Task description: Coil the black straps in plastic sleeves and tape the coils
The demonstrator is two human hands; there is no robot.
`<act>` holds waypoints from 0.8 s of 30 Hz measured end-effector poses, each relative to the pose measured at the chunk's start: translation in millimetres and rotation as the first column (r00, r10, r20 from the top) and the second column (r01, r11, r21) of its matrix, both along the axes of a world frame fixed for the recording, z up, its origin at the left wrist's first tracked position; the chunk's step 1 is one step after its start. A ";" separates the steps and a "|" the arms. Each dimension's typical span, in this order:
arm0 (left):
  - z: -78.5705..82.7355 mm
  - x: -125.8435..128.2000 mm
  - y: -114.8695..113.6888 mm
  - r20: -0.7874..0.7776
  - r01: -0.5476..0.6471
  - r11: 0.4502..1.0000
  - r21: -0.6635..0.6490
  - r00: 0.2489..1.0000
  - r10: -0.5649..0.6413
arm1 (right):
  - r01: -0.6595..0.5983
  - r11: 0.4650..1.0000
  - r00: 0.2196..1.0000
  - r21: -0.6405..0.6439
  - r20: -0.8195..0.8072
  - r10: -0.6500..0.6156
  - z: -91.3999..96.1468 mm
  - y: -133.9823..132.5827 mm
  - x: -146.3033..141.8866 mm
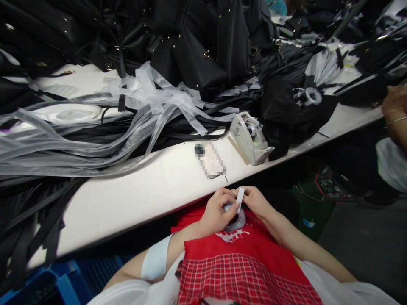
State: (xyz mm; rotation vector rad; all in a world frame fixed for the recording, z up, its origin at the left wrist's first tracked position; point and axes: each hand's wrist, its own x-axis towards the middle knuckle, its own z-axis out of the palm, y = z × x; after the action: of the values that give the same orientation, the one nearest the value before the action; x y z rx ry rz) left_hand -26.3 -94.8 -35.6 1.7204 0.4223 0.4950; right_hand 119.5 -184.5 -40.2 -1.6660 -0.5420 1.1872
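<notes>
Gripping a tape roll (237,220) at lower centre, our left hand (216,212) steadies it while our right hand (256,202) pinches its white strip (240,198); slack there, we judge, could fold the strip onto itself.

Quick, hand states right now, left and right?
Left hand: closed, holding a grey roll.
Right hand: closed, pinching a white strip.
</notes>
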 end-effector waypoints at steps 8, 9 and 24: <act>-5.1 6.6 1.9 -0.258 -0.090 0.975 -0.205 0.965 0.035 | -0.008 0.998 0.907 0.067 0.422 -0.021 9.0 -4.2 -6.5; -4.3 7.3 2.7 -0.275 -0.084 0.968 -0.238 0.961 0.016 | -0.007 0.998 0.911 0.060 0.413 -0.018 9.3 -4.9 -6.0; 2.3 7.0 -2.3 -0.108 -0.030 0.856 -0.517 0.994 -0.030 | -0.191 0.981 0.982 0.046 0.024 0.190 25.5 -10.1 10.2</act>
State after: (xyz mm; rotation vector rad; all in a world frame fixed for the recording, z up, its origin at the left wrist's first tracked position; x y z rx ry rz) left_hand -19.3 -97.1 -33.3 1.2234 0.5790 0.2487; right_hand 129.7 -194.5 -14.6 -1.6139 -0.7502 1.2858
